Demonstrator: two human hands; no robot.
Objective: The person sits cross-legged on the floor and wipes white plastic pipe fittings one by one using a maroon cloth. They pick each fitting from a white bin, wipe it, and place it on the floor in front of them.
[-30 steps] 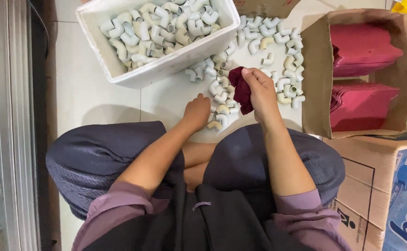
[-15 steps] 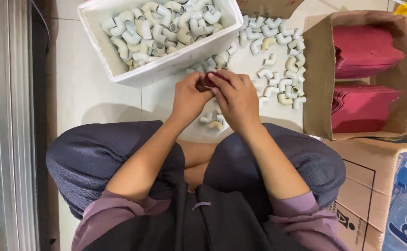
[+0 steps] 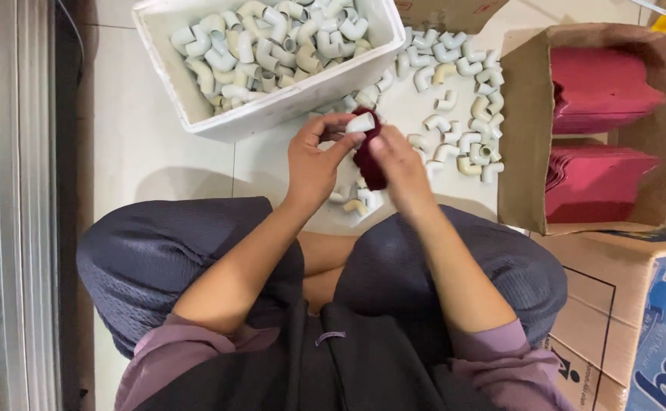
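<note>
nearest are the person's knees under dark grey cloth, with mauve sleeves at the near edge. just beyond them the left hand (image 3: pixel 312 164) pinches a white pipe elbow (image 3: pixel 360 122) between thumb and fingertips; the fitting is short, bent and smooth, its open round end turned to the right. the right hand (image 3: pixel 395 164) is clasped around a dark red pouch (image 3: pixel 366 156), a small soft bag of deep maroon whose mouth sits right against the elbow. both things are held above the pale tiled floor (image 3: pixel 158 164), in the middle of the scene. a few loose elbows (image 3: pixel 462 141) lie scattered on the floor just beyond and to the right of the hands. to the right stands a brown cardboard box (image 3: pixel 519 137) holding stacks of red pouches (image 3: pixel 599 91). farthest, a white foam box (image 3: pixel 196 118) is heaped with more white elbows.
</note>
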